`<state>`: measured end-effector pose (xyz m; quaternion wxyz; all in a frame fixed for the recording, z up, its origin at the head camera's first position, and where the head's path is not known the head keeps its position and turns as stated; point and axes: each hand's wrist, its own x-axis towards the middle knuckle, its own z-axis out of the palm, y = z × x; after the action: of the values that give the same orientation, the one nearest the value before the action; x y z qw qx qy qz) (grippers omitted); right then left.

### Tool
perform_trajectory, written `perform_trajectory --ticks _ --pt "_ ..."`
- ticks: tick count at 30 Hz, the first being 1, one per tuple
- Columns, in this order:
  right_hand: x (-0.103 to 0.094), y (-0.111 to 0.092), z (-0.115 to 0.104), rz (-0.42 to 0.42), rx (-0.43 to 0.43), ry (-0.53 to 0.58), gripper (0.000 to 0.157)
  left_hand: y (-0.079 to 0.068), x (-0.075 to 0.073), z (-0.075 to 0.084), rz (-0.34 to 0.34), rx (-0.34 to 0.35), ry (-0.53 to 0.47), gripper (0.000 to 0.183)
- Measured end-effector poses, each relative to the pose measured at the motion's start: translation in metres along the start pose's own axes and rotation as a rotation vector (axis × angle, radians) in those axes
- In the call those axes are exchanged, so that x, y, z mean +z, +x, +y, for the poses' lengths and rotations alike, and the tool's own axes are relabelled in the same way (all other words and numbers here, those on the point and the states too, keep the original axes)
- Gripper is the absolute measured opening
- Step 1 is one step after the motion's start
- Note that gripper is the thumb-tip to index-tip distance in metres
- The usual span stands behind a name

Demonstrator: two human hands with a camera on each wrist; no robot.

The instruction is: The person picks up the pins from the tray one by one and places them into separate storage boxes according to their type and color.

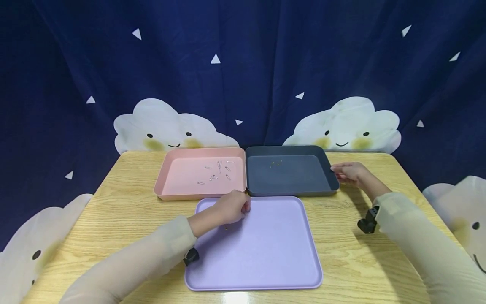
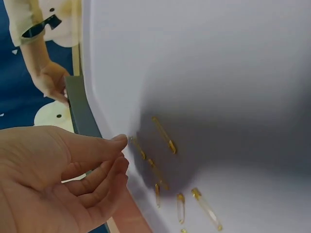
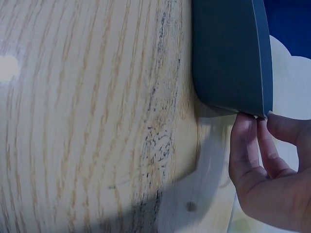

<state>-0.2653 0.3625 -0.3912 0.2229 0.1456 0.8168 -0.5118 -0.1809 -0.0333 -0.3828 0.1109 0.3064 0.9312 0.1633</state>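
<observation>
My left hand (image 1: 232, 207) is over the back edge of a purple tray (image 1: 265, 253). In the left wrist view, its thumb and fingertips come close together beside a small gold safety pin (image 2: 137, 147); whether they pinch it cannot be told. Several more gold safety pins, one a longer pin (image 2: 165, 136), lie on the tray's surface near the fingers. At the right, my right hand (image 1: 350, 174) holds the near right side of a dark blue-grey tray (image 1: 290, 193), thumb at the rim and fingers at the outer wall. A few gold pins (image 1: 276, 164) lie inside that tray.
A pink tray (image 1: 199, 196) with several silver safety pins (image 1: 220, 167) stands against the dark tray's left side. All the trays are on a wooden table (image 1: 125, 207). Behind hangs a dark blue curtain (image 1: 247, 50) printed with clouds and triangles.
</observation>
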Motion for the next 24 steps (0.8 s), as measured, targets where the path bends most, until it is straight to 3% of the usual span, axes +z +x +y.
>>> perform_trajectory --ticks 3,8,24 --pt "0.000 -0.001 -0.001 0.004 0.001 -0.010 0.059 -0.001 -0.002 0.000 0.021 -0.005 0.015 0.015" --pt "-0.001 -0.002 -0.001 0.000 -0.005 -0.009 0.058 0.001 0.005 -0.002 -0.009 -0.031 0.038 0.010" --pt "0.001 -0.001 -0.001 0.021 0.004 0.000 0.058 0.003 0.009 -0.003 -0.076 0.013 0.082 0.011"
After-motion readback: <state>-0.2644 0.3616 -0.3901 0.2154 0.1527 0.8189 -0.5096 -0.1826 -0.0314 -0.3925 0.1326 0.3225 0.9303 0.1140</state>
